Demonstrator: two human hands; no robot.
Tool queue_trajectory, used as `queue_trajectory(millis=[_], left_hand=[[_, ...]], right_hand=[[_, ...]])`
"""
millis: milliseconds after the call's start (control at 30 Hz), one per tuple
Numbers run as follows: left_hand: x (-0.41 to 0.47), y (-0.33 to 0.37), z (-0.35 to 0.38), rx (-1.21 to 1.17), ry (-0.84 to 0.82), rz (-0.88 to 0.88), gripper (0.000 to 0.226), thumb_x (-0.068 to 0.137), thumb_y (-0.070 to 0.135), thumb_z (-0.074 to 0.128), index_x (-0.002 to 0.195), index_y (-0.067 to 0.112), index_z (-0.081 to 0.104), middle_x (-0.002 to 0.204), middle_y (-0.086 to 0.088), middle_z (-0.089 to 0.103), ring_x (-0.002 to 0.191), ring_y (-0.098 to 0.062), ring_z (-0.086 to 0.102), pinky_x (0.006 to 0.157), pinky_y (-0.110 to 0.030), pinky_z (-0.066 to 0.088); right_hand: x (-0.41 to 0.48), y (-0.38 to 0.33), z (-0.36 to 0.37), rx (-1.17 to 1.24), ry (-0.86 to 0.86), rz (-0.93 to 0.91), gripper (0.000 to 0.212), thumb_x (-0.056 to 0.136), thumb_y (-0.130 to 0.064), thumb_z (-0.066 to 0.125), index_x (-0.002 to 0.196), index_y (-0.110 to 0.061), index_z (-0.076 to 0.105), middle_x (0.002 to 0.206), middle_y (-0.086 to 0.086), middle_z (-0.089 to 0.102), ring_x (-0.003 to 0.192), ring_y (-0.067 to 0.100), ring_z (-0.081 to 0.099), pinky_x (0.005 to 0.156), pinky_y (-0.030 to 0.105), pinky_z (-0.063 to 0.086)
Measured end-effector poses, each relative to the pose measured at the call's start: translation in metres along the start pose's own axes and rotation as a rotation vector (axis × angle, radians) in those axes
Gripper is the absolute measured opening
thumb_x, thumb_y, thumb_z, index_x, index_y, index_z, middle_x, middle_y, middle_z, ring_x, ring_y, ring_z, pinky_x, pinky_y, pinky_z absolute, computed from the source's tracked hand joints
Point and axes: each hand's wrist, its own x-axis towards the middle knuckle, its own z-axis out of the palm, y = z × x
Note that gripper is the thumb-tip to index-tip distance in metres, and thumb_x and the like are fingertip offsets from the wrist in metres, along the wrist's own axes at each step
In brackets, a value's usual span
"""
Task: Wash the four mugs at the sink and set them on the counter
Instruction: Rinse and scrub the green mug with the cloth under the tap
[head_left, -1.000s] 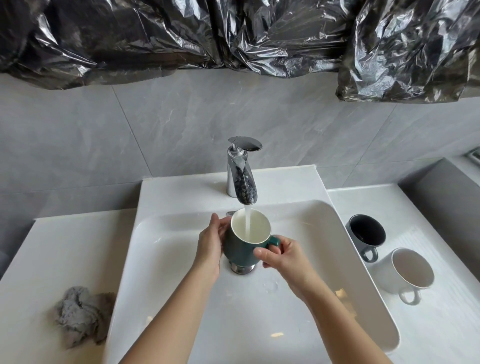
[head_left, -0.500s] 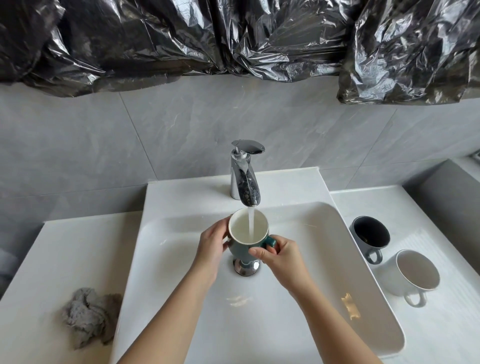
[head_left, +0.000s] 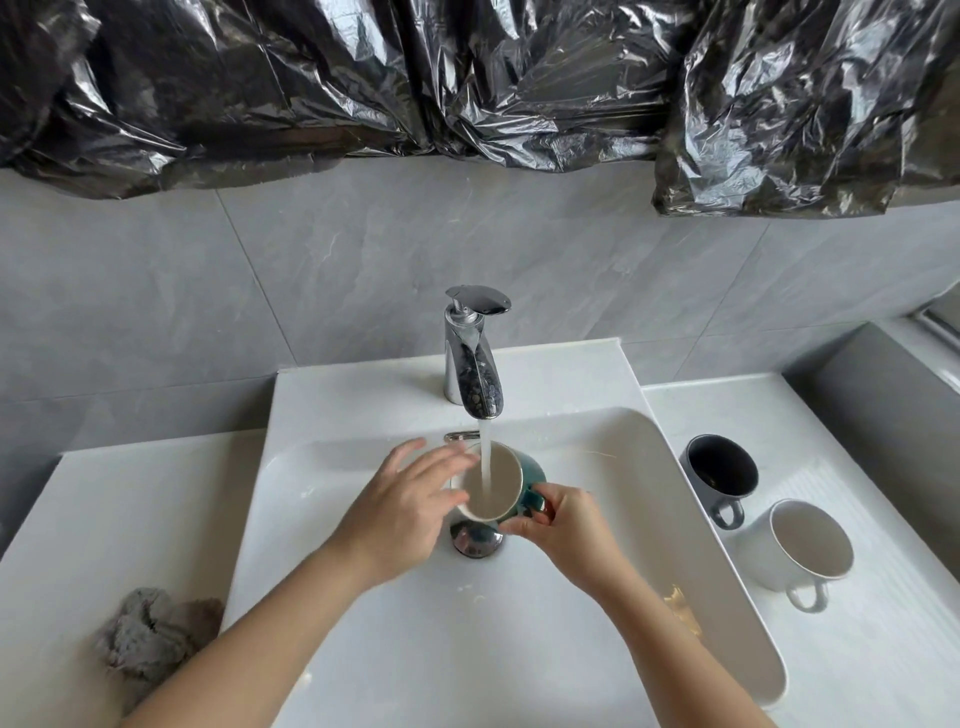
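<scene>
I look down on a white rectangular sink basin (head_left: 691, 530) set into a white counter (head_left: 883, 649), with a grey tiled wall (head_left: 311, 270) behind it and crumpled black plastic sheeting (head_left: 467, 78) hanging along the top. A chrome tap (head_left: 470, 364) stands at the back edge of the basin, and a stream of water (head_left: 485, 457) falls from it into a teal ceramic mug (head_left: 506, 486) with a pale inside. The mug is held upright over the middle of the basin, just above the chrome drain plug (head_left: 475, 540). The right hand (head_left: 566, 525) holds it, thumb and fingers curled round the handle on the mug's right side. The left hand (head_left: 410, 499) is at the mug's left rim with its fingers straight and spread apart; it is blurred, so I cannot tell whether the fingertips touch the rim. Both forearms come in from the near edge, and bare basin floor lies on either side of them. On the counter to the right, just past the basin's right edge, a dark grey mug (head_left: 719, 473) stands upright, and a white mug (head_left: 800, 545) stands close in front of it, both with handles pointing toward me. Bare counter runs beyond them to the right-hand edge. On the left stretch of counter, near the front, lies a crumpled grey cloth (head_left: 145, 644), close to the basin's left edge.
</scene>
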Motion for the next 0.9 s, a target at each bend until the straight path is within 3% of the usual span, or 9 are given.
queue_trajectory(millis=[100, 200, 300, 367, 500, 567, 633, 767, 900], left_hand=[[0.012, 0.005, -0.003, 0.066, -0.478, 0.075, 0.045, 0.077, 0.011, 0.034, 0.108, 0.023, 0.064, 0.113, 0.006, 0.062, 0.114, -0.015, 0.056, 0.115, -0.051, 0.021], [0.032, 0.017, 0.000, 0.229, -0.732, -0.005, 0.052, 0.088, 0.008, 0.044, 0.137, 0.023, 0.046, 0.143, 0.001, 0.044, 0.137, -0.019, 0.033, 0.117, -0.059, 0.004], [0.038, 0.015, 0.016, 0.327, -0.720, -0.050, 0.057, 0.087, -0.001, 0.043, 0.140, 0.019, 0.044, 0.145, -0.004, 0.044, 0.137, -0.025, 0.033, 0.117, -0.058, 0.008], [0.033, 0.009, 0.025, 0.307, -0.687, -0.001, 0.054, 0.072, -0.006, 0.039, 0.112, 0.021, 0.063, 0.115, -0.004, 0.064, 0.119, -0.028, 0.052, 0.113, -0.047, 0.021], [0.024, 0.003, 0.010, 0.154, -0.576, 0.015, 0.026, 0.043, 0.012, 0.078, 0.060, 0.023, 0.060, 0.056, 0.007, 0.059, 0.057, -0.016, 0.061, 0.058, -0.019, 0.045], [0.018, 0.010, 0.000, -0.070, -0.444, -0.070, 0.015, 0.065, 0.013, 0.071, 0.079, 0.016, 0.067, 0.068, -0.004, 0.065, 0.062, -0.025, 0.063, 0.052, -0.022, 0.044], [0.011, 0.015, 0.000, -0.180, -0.417, -0.262, 0.017, 0.089, 0.017, 0.058, 0.102, 0.007, 0.064, 0.095, -0.013, 0.068, 0.087, -0.033, 0.063, 0.068, -0.030, 0.045], [0.000, 0.024, 0.005, -0.416, -0.402, -0.534, 0.023, 0.091, 0.027, 0.057, 0.098, 0.006, 0.060, 0.094, -0.011, 0.067, 0.090, -0.032, 0.061, 0.076, -0.037, 0.048], [0.002, 0.037, 0.005, -0.375, -0.368, -0.613, 0.017, 0.093, 0.024, 0.056, 0.097, 0.008, 0.058, 0.088, -0.008, 0.065, 0.082, -0.028, 0.059, 0.070, -0.035, 0.045]], right_hand=[[0.002, -0.003, -0.002, -0.059, -0.027, -0.025, 0.046, 0.073, -0.010, 0.084, 0.055, -0.006, 0.042, 0.042, -0.011, 0.028, 0.048, 0.009, 0.023, 0.047, 0.020, 0.019], [0.002, -0.010, 0.002, -0.127, -0.051, -0.074, 0.048, 0.074, -0.007, 0.082, 0.054, -0.019, 0.040, 0.040, -0.012, 0.034, 0.047, 0.009, 0.028, 0.045, 0.018, 0.023], [0.006, -0.010, 0.003, -0.150, -0.033, -0.098, 0.052, 0.072, -0.009, 0.084, 0.052, -0.022, 0.038, 0.041, -0.012, 0.035, 0.048, 0.010, 0.028, 0.046, 0.019, 0.023], [0.008, -0.006, 0.000, -0.143, -0.036, -0.097, 0.054, 0.072, -0.010, 0.085, 0.052, -0.024, 0.037, 0.041, -0.012, 0.033, 0.048, 0.011, 0.026, 0.047, 0.019, 0.021], [0.008, -0.011, -0.005, -0.057, -0.056, -0.126, 0.036, 0.072, -0.009, 0.084, 0.063, -0.023, 0.052, 0.049, -0.013, 0.034, 0.053, 0.007, 0.026, 0.051, 0.020, 0.025], [0.011, -0.020, -0.004, -0.004, -0.052, -0.174, 0.031, 0.080, -0.008, 0.078, 0.074, -0.028, 0.055, 0.056, -0.016, 0.042, 0.056, 0.004, 0.035, 0.055, 0.015, 0.031], [0.015, -0.025, -0.001, 0.007, -0.028, -0.220, 0.027, 0.089, -0.011, 0.069, 0.078, -0.027, 0.051, 0.063, -0.016, 0.048, 0.062, 0.002, 0.044, 0.061, 0.013, 0.036], [0.023, -0.030, 0.014, 0.037, 0.064, -0.210, 0.013, 0.086, -0.029, 0.063, 0.079, -0.031, 0.051, 0.078, -0.017, 0.054, 0.078, 0.003, 0.048, 0.071, 0.013, 0.036], [0.030, -0.043, 0.037, 0.156, 0.228, -0.112, 0.029, 0.083, -0.019, 0.068, 0.069, -0.021, 0.043, 0.065, -0.011, 0.039, 0.060, 0.006, 0.037, 0.060, 0.016, 0.032]])
